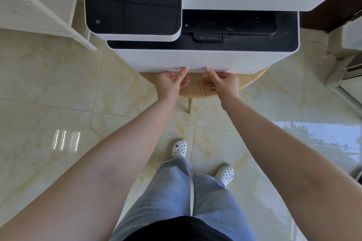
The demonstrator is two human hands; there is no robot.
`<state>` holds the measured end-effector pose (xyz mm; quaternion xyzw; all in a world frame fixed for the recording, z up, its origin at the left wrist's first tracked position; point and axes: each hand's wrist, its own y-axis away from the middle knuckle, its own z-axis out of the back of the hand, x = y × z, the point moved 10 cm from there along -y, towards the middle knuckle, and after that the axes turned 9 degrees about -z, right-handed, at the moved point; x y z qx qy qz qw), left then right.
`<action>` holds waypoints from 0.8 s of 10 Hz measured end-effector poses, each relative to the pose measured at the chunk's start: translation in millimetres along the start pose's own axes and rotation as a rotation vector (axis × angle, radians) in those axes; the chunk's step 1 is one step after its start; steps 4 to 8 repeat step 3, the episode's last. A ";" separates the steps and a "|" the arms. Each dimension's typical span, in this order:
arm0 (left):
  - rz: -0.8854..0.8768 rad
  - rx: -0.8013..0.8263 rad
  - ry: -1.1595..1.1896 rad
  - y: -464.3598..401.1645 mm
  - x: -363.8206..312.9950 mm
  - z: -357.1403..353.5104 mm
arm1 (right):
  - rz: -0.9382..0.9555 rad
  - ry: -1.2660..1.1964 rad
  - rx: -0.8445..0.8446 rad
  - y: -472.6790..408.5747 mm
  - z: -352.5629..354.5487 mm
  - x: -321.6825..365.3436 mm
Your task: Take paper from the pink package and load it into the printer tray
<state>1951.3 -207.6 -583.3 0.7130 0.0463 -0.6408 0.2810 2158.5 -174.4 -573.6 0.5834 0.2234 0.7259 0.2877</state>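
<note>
While both thumbs press its lower front edge, the white printer sits shut.

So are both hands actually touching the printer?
Touching. The head view shows the left hand and right hand with thumbs pressed against the printer front's lower edge.

From my feed I see 2 bare forearms, no sleeves, ending in the left hand and right hand. At 6 o'clock: a black top, possibly a T-shirt, light-blue frayed-hem jeans, and 2 white perforated clogs.
</note>
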 end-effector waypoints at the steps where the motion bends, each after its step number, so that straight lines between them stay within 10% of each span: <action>1: 0.033 0.019 0.013 3.0 2.8 -2.1 | 0.018 0.047 0.016 3.2 0.4 0.1; 8: 0.272 0.234 -0.061 26.0 2.4 -24.5 | -0.114 0.157 0.099 13.7 4.1 -0.6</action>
